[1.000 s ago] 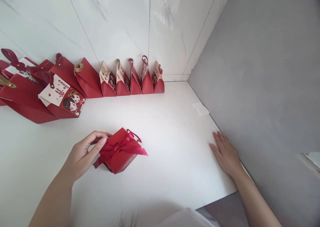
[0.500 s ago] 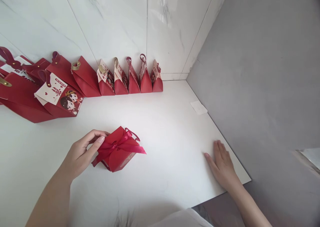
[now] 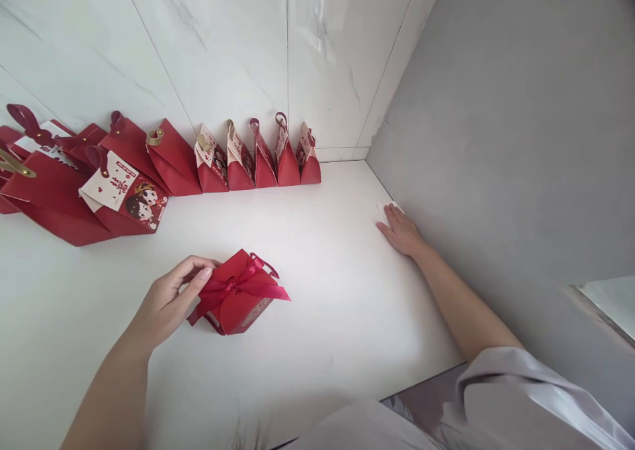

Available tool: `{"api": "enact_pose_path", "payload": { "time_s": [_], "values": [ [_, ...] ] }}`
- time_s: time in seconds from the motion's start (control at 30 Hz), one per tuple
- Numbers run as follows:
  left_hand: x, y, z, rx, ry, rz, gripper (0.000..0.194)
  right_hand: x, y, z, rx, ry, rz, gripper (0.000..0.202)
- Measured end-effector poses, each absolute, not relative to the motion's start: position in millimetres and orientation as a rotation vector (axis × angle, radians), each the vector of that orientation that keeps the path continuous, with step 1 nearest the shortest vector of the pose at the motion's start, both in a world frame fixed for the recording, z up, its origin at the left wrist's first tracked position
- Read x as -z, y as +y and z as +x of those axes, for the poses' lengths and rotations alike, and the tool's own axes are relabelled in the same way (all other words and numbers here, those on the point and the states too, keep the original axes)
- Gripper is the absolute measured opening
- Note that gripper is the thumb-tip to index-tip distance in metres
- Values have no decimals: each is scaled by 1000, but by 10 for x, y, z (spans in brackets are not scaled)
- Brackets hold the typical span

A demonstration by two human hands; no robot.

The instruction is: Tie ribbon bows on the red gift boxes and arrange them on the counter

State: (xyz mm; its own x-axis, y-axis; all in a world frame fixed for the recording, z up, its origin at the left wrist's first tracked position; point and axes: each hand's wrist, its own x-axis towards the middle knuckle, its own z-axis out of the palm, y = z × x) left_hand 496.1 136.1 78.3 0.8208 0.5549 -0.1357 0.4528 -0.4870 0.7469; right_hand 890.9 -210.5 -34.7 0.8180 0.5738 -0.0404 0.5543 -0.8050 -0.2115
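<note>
A small red gift box [image 3: 241, 317] sits on the white table, tied with a crimson ribbon [image 3: 253, 290] in a bow and fitted with a thin cord loop at its back corner. My left hand [image 3: 171, 298] grips its left side between thumb and fingers; the fingertips behind the box are hidden. Over by the table's right edge, my right hand [image 3: 401, 230] lies flat with its thumb spread. Under its fingers is a white slip of paper [image 3: 381, 210], mostly covered by the hand.
Red gift boxes with strap handles [image 3: 288, 165] stand in a row along the marble-tiled wall. Larger ones, including a printed box [image 3: 126, 195] with cartoon figures, crowd the left. A grey wall [image 3: 510, 139] borders the table on the right.
My right hand has slid forward along the right edge and now covers the paper slip. My left hand keeps its hold on the box. The view has shifted slightly.
</note>
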Motion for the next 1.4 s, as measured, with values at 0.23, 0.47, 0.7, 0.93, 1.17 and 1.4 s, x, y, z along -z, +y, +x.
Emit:
{"api": "enact_pose_path", "payload": {
  "time_s": [0.23, 0.47, 0.7, 0.93, 1.17, 1.4],
  "values": [
    [-829, 1282, 4996, -157, 797, 2214, 47, 427, -3080, 7808, -120, -784, -2890, 73],
    [-772, 1322, 4997, -102, 793, 2258, 48, 506, -3834, 6727, -42, -487, -2913, 69],
    [-748, 1299, 5016, -101, 788, 2228, 50, 420, -3484, 6289, 38, -541, -2872, 75],
    [-802, 1250, 5048, -106, 755, 2176, 45, 416, -3590, 6814, -7, -518, -2872, 61],
    [-777, 1294, 5038, -78, 758, 2150, 51, 391, -3284, 7458, -211, -610, -2952, 76],
    [-740, 1282, 5020, -181, 732, 2156, 43, 319, -2838, 8008, -268, -698, -2980, 82]
  ]
}}
